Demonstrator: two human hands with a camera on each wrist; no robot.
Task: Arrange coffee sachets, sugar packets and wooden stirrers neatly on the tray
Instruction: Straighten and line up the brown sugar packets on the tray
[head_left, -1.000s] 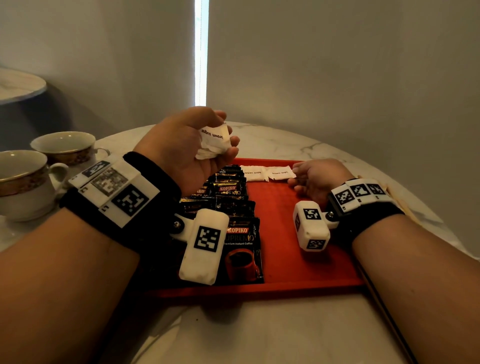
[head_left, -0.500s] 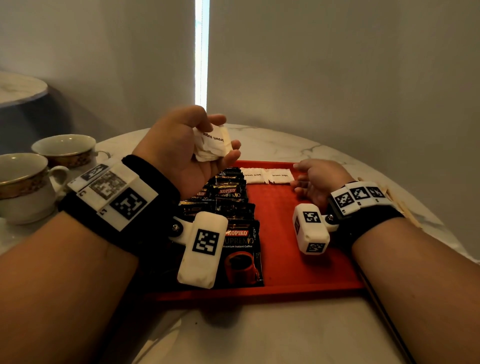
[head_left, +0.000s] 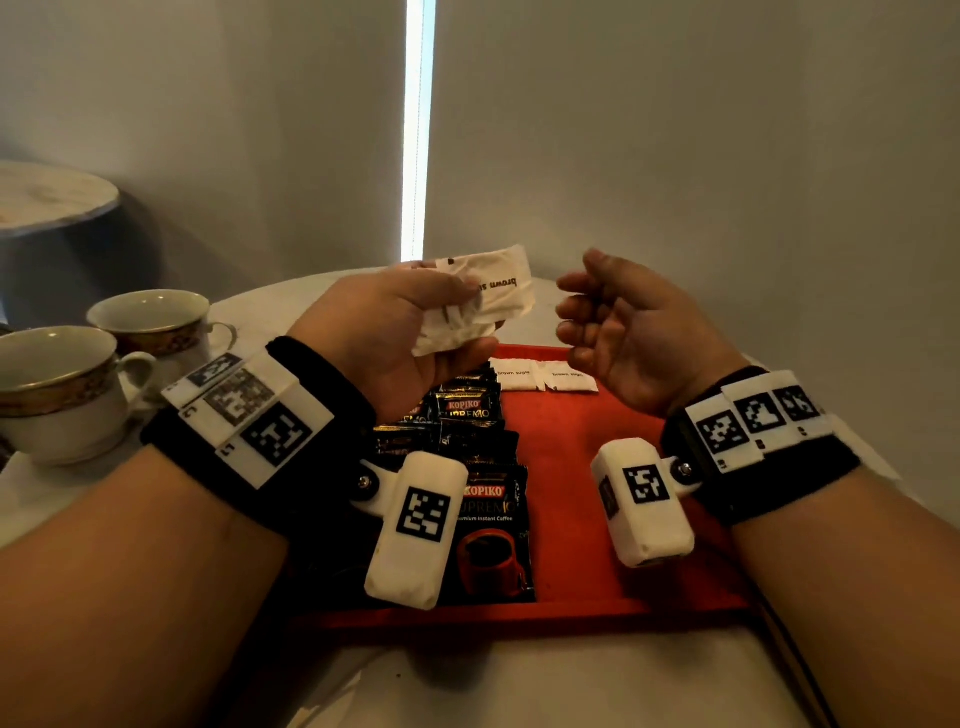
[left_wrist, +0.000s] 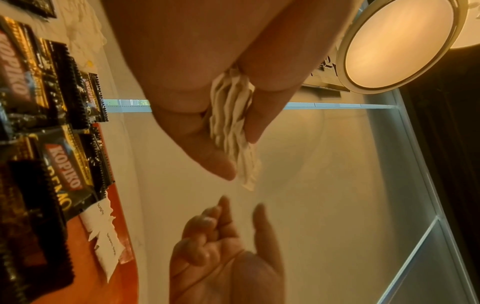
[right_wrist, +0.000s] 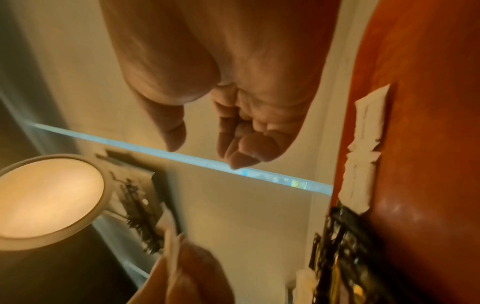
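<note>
The left hand (head_left: 410, 332) grips a bunch of sugar packets (head_left: 480, 306) above the tray (head_left: 571, 587), evidently as a supply for the empty, loosely curled right hand (head_left: 623, 327) to draw from.

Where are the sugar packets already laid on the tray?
In the head view, two sugar packets lie side by side at the red tray's far edge, right of the coffee sachets.

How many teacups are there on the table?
2. One teacup stands at the left edge of the picture, nearest the person. The other teacup stands just behind it, a bit further right. Both are left of the red tray. More could be out of view.
</note>
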